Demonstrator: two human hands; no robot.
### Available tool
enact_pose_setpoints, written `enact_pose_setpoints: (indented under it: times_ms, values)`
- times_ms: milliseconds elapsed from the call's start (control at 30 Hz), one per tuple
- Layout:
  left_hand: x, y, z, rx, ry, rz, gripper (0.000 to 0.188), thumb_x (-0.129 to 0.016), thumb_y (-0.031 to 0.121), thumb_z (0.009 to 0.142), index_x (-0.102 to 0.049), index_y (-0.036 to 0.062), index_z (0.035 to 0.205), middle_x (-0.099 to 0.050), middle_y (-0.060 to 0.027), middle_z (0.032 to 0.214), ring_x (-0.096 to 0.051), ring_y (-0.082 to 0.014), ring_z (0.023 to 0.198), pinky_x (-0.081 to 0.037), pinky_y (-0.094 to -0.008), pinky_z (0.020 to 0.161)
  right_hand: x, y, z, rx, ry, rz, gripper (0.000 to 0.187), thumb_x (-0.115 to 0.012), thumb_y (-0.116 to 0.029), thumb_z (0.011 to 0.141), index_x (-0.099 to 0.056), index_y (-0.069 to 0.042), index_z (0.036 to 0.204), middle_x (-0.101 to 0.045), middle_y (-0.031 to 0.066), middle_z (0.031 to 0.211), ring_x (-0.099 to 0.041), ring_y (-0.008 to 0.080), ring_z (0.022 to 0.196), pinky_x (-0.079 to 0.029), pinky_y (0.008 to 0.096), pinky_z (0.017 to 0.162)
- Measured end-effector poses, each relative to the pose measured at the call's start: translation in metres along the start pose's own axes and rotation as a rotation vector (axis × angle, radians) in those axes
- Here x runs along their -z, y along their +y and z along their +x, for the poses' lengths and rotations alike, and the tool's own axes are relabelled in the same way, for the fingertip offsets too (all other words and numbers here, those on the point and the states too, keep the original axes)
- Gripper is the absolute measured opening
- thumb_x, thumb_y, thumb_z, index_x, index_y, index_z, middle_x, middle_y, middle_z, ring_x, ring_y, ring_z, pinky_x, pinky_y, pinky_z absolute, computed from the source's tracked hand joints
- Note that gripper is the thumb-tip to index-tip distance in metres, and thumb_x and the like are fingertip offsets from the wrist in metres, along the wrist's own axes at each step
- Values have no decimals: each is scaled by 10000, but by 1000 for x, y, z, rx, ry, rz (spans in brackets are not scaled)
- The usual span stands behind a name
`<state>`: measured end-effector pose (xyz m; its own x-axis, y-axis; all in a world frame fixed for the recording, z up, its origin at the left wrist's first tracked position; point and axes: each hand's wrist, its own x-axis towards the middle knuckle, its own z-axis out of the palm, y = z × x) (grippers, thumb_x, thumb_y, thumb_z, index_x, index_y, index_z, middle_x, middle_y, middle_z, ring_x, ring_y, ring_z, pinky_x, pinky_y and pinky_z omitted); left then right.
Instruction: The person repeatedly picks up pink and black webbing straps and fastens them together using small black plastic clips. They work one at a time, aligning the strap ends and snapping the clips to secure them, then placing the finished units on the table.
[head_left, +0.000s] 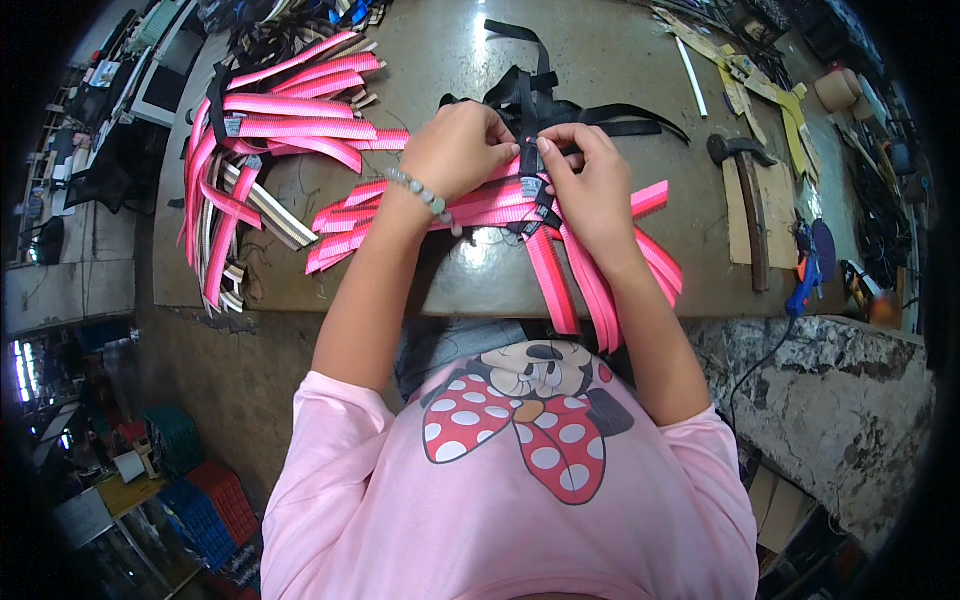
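My left hand [455, 155], with a beaded bracelet at the wrist, pinches the left edge of a black webbing strap [529, 155]. On the other side of that strap, the thumb and forefinger of my right hand [592, 185] are closed on it. A small pale label [530, 187] shows on the black webbing just below the fingertips. Beneath both hands lies a bundle of pink striped webbing strips [490, 212], some with ends hanging over the table's near edge. Loose black straps [625, 120] spread out behind my hands.
A second pile of pink and cream strips [300, 105] lies at left. On the right are a hammer [752, 205] on cardboard, a blue corded tool [803, 270], yellow strips [790, 115] and a white stick [691, 77]. The table's edge [450, 312] runs before my body.
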<state>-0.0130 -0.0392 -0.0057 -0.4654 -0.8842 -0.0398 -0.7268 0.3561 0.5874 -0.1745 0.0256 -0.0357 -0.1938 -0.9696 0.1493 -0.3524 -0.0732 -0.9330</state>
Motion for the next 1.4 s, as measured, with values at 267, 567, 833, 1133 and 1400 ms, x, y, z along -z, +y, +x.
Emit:
enact_pose_setpoints:
  times_ms: [267,567,833,1133,1400]
  values:
    - [-5,-14,3,-46,-45,-9,327,-624,290,934,-655,-35,950,-656,-184,828,-622,-286,748,-484,-376,694,-1,1,-2,-27,7,42,144,-640,-122,919,-652,8,980,-626,136,944,-645,195,647,-514,321,630]
    - [-23,-17,-19,-69,197,-115,283,-572,264,971,-612,-15,998,-619,-186,930,-609,-333,853,-478,-402,781,-2,-2,-4,182,-15,-136,142,-623,-151,924,-653,-27,985,-658,151,911,-654,288,740,-510,390,685]
    - [-33,-11,-25,-129,330,-44,226,-558,210,969,-601,-11,972,-601,-192,938,-597,-371,877,-470,-435,783,-7,-3,-7,267,18,-339,146,-588,-210,949,-652,-89,999,-647,138,924,-647,354,844,-510,451,723]
    - [-19,-19,-38,-108,448,-157,261,-514,230,1014,-568,-20,1067,-593,-189,982,-592,-321,949,-465,-384,862,-5,0,-2,149,8,-166,151,-604,-179,952,-638,-65,1044,-657,123,956,-671,267,779,-548,382,696]
    - [62,-39,-200,422,481,149,278,-459,215,1002,-490,-11,843,-514,-165,788,-531,-345,761,-442,-414,725,8,2,-8,-102,-28,321,193,-581,-151,991,-591,19,1081,-646,91,955,-650,113,778,-574,249,702]
